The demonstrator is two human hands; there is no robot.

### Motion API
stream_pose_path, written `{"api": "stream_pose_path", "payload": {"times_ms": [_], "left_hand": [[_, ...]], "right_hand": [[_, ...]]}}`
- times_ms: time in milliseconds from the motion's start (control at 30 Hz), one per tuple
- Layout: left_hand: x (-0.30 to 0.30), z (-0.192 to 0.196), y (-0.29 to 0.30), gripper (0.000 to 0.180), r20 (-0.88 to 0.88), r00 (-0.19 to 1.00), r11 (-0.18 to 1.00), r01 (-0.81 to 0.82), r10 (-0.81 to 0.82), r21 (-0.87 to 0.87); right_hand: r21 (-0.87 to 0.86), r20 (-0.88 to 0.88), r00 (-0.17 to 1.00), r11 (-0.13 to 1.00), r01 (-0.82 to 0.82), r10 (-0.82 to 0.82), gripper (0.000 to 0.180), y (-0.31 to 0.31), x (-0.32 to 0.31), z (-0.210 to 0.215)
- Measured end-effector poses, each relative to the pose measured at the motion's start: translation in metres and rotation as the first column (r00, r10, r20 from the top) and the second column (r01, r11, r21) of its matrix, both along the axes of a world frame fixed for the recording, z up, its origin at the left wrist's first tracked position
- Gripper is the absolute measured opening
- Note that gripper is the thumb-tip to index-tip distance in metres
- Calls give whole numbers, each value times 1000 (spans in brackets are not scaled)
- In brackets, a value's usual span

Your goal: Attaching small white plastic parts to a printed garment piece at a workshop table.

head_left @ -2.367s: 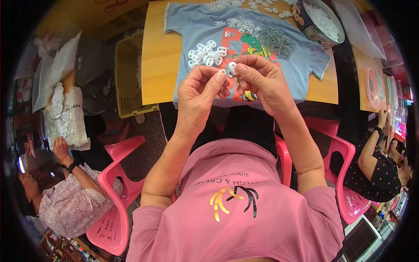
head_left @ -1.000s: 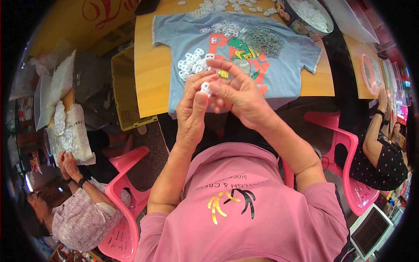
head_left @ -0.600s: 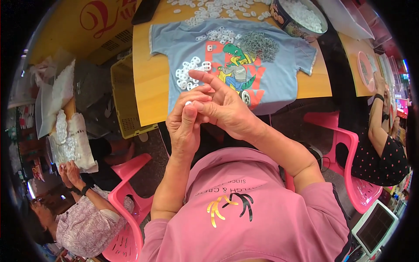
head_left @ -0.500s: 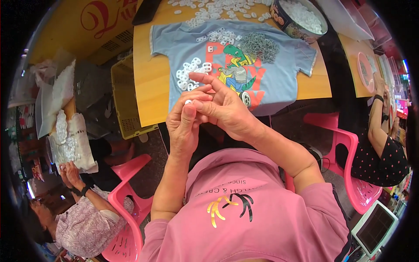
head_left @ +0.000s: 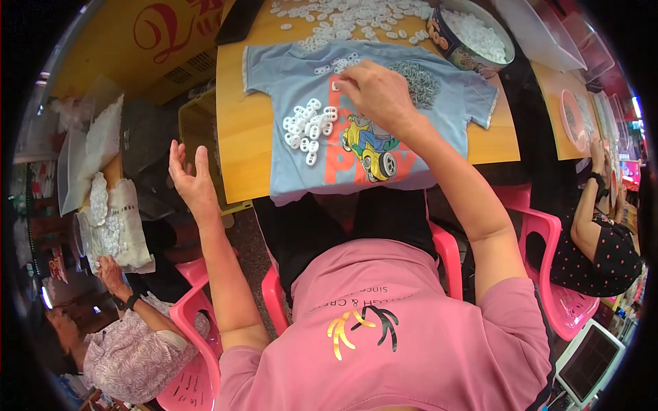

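Note:
My left hand [head_left: 192, 181] is raised off the table's left edge, its fingers apart and nothing visible in them. My right hand [head_left: 379, 96] is over the upper part of a grey-blue T-shirt [head_left: 295, 178] spread on the table. Its fingers bend down together beside a lone small white two-holed plastic piece [head_left: 336, 85]; what they pinch, if anything, is hidden. A small group of these white pieces [head_left: 346, 61] lies just beyond the hand. Right of it is a heap of small grey metal screws [head_left: 419, 85], partly covered. A looser pile of white pieces [head_left: 308, 123] lies nearer me.
More white pieces [head_left: 343, 20] are scattered along the table's [head_left: 240, 130] far side. A round tin [head_left: 473, 38] full of white pieces stands at the far right. Pink chairs [head_left: 188, 301] flank me. Co-workers sit left and right, and a yellow crate [head_left: 199, 123] is beside the table.
My hands have parted from around a small white piece. The left has moved left and opened; the right has reached away over the shirt. The nearer pile is now fully visible.

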State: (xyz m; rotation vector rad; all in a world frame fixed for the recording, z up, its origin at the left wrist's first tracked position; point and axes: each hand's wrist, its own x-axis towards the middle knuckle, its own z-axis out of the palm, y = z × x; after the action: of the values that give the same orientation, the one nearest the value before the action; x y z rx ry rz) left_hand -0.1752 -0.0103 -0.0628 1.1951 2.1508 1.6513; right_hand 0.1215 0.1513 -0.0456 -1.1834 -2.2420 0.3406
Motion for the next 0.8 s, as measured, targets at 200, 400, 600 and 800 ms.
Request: {"api": "stream_pose_path", "payload": {"times_ms": [200, 400, 600, 800], "left_hand": [[36, 3, 2, 41, -49, 994, 994, 101, -99, 42], [107, 31, 5, 21, 114, 926, 929, 344, -360, 137], [149, 38, 8, 23, 532, 652, 825, 535, -541, 183], [174, 27, 4, 20, 696, 452, 762, 612, -558, 213]], "right_hand": [[44, 139, 990, 999, 5, -11, 17, 1, -12, -6], [103, -92, 993, 993, -63, 73, 11, -9, -14, -1], [-122, -534, 814, 933, -339, 227, 15, -65, 10, 26], [-227, -617, 769, 898, -377, 167, 12, -96, 39, 17]]}}
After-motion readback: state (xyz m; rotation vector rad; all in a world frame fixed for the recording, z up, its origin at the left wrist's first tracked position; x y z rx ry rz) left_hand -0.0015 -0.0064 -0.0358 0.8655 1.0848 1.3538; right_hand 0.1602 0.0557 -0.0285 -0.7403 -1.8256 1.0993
